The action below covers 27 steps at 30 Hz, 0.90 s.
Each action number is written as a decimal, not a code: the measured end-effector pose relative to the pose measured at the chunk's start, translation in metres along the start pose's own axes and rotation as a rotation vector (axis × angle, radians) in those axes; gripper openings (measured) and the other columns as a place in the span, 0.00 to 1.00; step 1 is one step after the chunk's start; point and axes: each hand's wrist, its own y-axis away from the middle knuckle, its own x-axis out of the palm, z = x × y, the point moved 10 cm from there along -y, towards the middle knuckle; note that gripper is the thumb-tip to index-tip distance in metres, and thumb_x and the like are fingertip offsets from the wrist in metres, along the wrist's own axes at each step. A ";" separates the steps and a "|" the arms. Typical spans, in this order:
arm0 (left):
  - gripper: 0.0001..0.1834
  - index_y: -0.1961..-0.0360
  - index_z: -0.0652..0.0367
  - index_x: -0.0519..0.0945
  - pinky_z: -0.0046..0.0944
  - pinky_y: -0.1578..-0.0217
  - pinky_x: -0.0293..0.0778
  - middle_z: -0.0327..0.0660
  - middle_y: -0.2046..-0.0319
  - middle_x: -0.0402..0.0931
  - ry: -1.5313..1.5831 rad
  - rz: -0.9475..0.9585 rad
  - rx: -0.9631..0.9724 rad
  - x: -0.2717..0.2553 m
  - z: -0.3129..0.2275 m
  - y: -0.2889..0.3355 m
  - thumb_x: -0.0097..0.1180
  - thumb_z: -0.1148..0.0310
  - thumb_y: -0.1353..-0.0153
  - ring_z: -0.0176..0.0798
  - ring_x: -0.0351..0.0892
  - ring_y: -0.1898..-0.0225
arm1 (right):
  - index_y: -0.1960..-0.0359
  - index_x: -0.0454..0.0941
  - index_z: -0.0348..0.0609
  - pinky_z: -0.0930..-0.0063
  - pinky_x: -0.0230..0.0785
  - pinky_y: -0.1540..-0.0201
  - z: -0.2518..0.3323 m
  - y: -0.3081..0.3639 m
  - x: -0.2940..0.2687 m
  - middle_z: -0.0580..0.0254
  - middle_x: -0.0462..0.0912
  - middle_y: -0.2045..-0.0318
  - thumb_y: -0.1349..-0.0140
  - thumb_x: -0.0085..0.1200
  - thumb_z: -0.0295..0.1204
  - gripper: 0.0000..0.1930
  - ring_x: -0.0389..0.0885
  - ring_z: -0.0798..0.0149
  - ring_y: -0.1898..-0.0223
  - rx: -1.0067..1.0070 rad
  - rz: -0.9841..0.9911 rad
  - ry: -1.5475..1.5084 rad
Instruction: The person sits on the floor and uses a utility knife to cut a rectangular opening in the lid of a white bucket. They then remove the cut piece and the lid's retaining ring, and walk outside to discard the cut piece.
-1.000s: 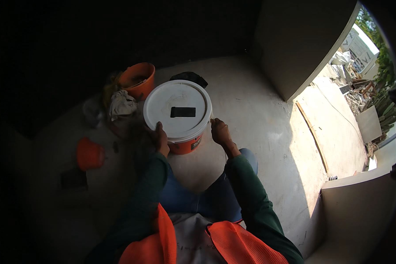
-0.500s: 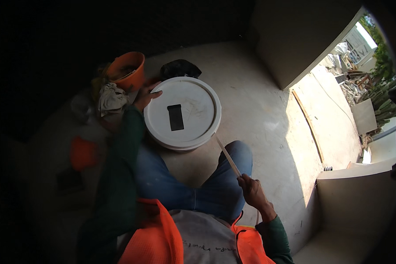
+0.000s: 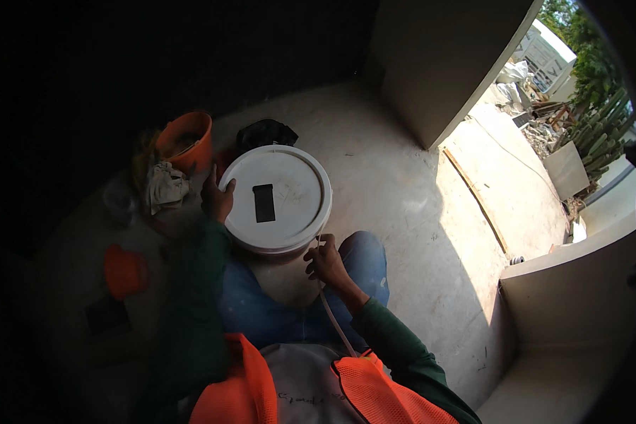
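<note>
White-lidded bucket (image 3: 293, 194) stood on the grey floor (image 3: 396, 205) near the centre, left hand (image 3: 218, 201) grasped its left rim, right hand (image 3: 325, 263) pinched a pale strip (image 3: 334, 319) near its right edge, orange bucket (image 3: 199, 152) sat far left beside a pale rag (image 3: 166, 189).

The person wears long dark green sleeves, the left sleeve (image 3: 194, 297) sunk in shadow at lower left, the right sleeve (image 3: 406, 353) clearer at lower right. Along the bottom edge, a bright orange mesh vest (image 3: 389, 387) with dark edging hangs open over a grey shirt (image 3: 297, 364) bearing dark handwritten marks. Faded blue jeans (image 3: 261, 304) show at centre, with paler patches.
</note>
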 end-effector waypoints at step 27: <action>0.28 0.31 0.67 0.79 0.39 0.41 0.76 0.44 0.44 0.85 0.689 0.237 -0.223 0.014 0.039 0.026 0.64 0.71 0.32 0.39 0.83 0.45 | 0.56 0.74 0.32 0.39 0.74 0.60 0.032 0.079 0.051 0.31 0.83 0.70 0.16 0.42 0.39 0.19 0.84 0.29 0.64 -0.308 0.266 0.178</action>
